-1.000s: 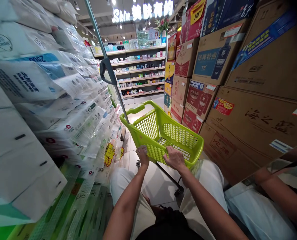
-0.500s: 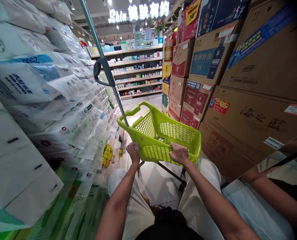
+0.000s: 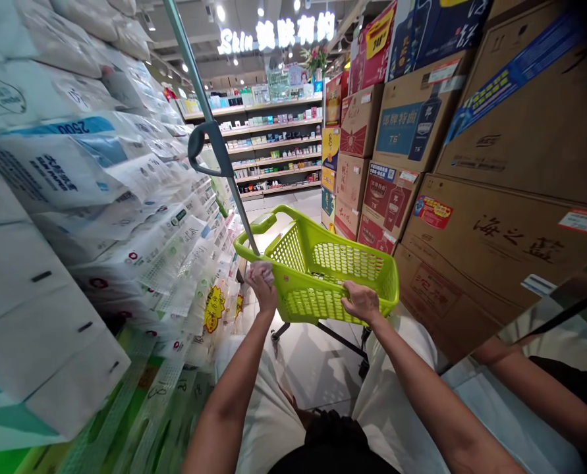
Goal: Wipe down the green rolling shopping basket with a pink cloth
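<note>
In front of my knees stands a lime-green shopping cart [image 3: 323, 299] with a perforated basket on a dark wheeled frame. My left hand [image 3: 263, 293] is closed on a pale crumpled cloth [image 3: 260, 271], pressed against the basket's near left corner, below the cart handle [image 3: 266, 224]. On the near side wall, my right hand [image 3: 362, 301] grips the rim with fingers curled over it. A grey pole [image 3: 236, 204] with a dark loop grip [image 3: 209, 151] rises beside the cart's left end; its lower end is hidden behind the rim.
Stacked plastic-wrapped tissue packs [image 3: 139, 230] line the left side closely. Cardboard cartons [image 3: 495, 230] are piled along the right. Shelves of small boxed goods [image 3: 278, 141] stand at the far end. A mirror-like surface [image 3: 545, 368] at lower right reflects an arm.
My left hand has moved up along the cart's left corner, and the cloth shows more clearly. My right hand stays on the rim. The view has shifted slightly.
</note>
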Available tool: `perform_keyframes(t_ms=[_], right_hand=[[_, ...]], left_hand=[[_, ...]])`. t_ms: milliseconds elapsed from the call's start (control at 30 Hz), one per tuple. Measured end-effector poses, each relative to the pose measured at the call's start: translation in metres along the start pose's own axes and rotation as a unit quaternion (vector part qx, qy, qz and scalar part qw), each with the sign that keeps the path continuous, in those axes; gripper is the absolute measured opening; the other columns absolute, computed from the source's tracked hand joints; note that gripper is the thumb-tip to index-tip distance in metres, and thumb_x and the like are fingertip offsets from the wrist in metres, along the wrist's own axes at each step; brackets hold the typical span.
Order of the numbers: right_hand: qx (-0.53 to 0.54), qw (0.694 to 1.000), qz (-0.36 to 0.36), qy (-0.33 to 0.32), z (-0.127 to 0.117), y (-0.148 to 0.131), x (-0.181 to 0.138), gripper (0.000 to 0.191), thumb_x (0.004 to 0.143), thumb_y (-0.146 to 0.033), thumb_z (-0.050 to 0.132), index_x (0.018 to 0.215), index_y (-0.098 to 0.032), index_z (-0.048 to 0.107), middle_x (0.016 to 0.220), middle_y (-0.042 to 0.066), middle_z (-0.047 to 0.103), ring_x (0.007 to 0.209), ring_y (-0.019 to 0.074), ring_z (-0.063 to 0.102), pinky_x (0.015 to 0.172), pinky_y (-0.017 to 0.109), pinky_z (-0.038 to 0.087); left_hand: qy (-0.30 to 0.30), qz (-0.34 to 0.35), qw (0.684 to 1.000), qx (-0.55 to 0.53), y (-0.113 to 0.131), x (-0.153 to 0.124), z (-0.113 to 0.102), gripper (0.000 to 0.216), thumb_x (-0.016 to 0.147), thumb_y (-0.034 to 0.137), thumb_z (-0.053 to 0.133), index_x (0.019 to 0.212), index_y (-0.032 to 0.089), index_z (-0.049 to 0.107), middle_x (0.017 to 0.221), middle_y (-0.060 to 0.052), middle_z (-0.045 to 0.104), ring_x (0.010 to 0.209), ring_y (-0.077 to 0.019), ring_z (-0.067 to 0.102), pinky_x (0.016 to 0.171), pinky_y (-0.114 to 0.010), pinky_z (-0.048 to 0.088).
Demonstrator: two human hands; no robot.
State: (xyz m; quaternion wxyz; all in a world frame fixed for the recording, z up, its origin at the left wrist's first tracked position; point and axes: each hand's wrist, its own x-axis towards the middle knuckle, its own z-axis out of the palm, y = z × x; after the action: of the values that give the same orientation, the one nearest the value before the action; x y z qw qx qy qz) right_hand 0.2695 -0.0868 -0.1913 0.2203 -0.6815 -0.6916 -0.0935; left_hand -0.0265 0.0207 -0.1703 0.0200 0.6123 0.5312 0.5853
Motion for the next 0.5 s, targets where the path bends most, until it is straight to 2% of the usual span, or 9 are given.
perform_keyframes(t_ms=[67, 133, 267, 333, 400, 500], right_hand=[[-0.002, 1.000, 0.004, -0.003, -0.002, -0.001, -0.001, 0.029, 0.083, -0.028, 0.052, 0.106, -0.020, 0.068, 0.101, 0.007, 0.076, 0.082, 0.0205, 0.064, 0.070, 0.030, 0.035], [-0.001, 1.000, 0.006, -0.007, -0.003, -0.004, -0.002, 0.029, 0.083, -0.028, 0.052, 0.106, -0.021, 0.068, 0.102, 0.007, 0.076, 0.082, 0.0205, 0.064, 0.070, 0.030, 0.035], [0.004, 1.000, 0.007, -0.013, -0.004, -0.007, -0.004, 0.031, 0.083, -0.029, 0.052, 0.108, -0.020, 0.067, 0.100, 0.006, 0.076, 0.083, 0.0203, 0.065, 0.070, 0.029, 0.035], [0.007, 1.000, 0.005, -0.013, -0.004, -0.008, -0.004, 0.032, 0.082, -0.028, 0.052, 0.109, -0.020, 0.066, 0.100, 0.006, 0.076, 0.084, 0.0201, 0.065, 0.070, 0.029, 0.035], [0.008, 1.000, 0.002, -0.013, -0.004, -0.007, -0.003, 0.032, 0.082, -0.027, 0.052, 0.110, -0.019, 0.066, 0.101, 0.006, 0.076, 0.084, 0.0199, 0.065, 0.071, 0.029, 0.035], [0.010, 1.000, 0.007, -0.016, -0.004, -0.005, -0.002, 0.032, 0.082, -0.028, 0.052, 0.109, -0.020, 0.066, 0.102, 0.006, 0.076, 0.085, 0.0201, 0.065, 0.071, 0.029, 0.035]], left_hand=[[0.025, 0.019, 0.999, 0.024, 0.018, 0.025, 0.000, 0.051, 0.074, -0.003, 0.054, 0.118, 0.022, 0.052, 0.143, -0.017, 0.037, 0.139, -0.0325, 0.041, 0.113, -0.049, 0.045], [0.014, 0.021, 0.999, 0.045, 0.026, 0.037, -0.002, 0.051, 0.074, -0.003, 0.053, 0.118, 0.023, 0.052, 0.144, -0.017, 0.037, 0.137, -0.0331, 0.043, 0.111, -0.051, 0.047], [-0.048, 0.015, 0.998, 0.046, 0.011, 0.025, -0.012, 0.043, 0.077, 0.004, 0.058, 0.116, 0.022, 0.053, 0.136, -0.016, 0.040, 0.127, -0.0329, 0.050, 0.100, -0.050, 0.054], [-0.038, 0.029, 0.998, 0.042, 0.004, 0.029, -0.020, 0.042, 0.077, 0.003, 0.056, 0.114, 0.022, 0.054, 0.132, -0.015, 0.042, 0.127, -0.0326, 0.049, 0.103, -0.052, 0.053], [-0.002, 0.045, 0.998, 0.037, 0.008, 0.051, -0.027, 0.045, 0.075, 0.000, 0.052, 0.115, 0.022, 0.054, 0.134, -0.015, 0.041, 0.130, -0.0324, 0.048, 0.106, -0.053, 0.051], [0.021, 0.094, 0.995, 0.010, 0.034, 0.105, -0.032, 0.048, 0.075, 0.000, 0.052, 0.118, 0.021, 0.055, 0.142, -0.015, 0.038, 0.137, -0.0318, 0.045, 0.111, -0.051, 0.048]])
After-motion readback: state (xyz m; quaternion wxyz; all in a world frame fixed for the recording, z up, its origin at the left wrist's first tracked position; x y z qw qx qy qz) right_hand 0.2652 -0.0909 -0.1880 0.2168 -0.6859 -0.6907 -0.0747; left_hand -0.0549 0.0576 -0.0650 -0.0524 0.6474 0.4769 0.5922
